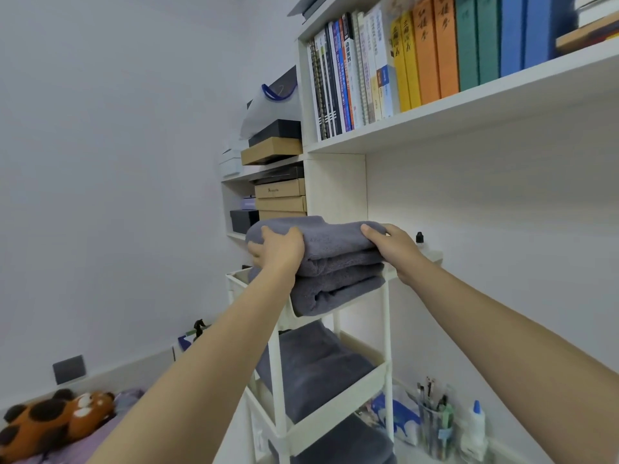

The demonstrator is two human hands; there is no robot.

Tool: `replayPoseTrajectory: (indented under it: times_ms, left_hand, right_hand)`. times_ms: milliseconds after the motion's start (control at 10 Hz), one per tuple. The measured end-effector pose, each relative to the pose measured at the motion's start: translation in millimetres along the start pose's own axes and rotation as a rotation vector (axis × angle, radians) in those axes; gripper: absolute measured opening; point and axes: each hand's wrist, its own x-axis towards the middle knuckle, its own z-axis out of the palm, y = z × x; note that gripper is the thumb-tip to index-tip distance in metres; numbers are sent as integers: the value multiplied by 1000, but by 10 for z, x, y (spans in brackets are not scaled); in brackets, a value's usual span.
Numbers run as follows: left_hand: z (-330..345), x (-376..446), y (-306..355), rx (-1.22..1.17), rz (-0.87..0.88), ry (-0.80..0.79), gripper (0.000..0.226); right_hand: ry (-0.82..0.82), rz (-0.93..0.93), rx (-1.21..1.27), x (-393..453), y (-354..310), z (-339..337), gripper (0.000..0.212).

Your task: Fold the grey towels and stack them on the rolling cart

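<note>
I clasp the folded grey towel [338,242] at both ends, left hand [279,251] and right hand [393,246] curled over its top with thumbs underneath, to keep the folds square as it sits on the towel below [335,293], atop the rolling cart [387,316].

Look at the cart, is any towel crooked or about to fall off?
A little. The bottom folded towel on the cart's top shelf pokes out over the front edge. The top towel, held by the left hand and right hand, sits fairly straight. Nothing is falling.
</note>
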Motion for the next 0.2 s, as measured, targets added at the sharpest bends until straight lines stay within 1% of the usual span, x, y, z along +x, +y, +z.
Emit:
replayPoseTrajectory:
  times_ms: [100,200]
  left_hand:
    - [57,-290,-3,196,316,48,51]
    - [160,-576,74,286,562,50,42]
  right_hand:
    - [91,-40,-90,-244,-113,-125,48]
    - [247,-135,-126,-498,-212,-302,43]
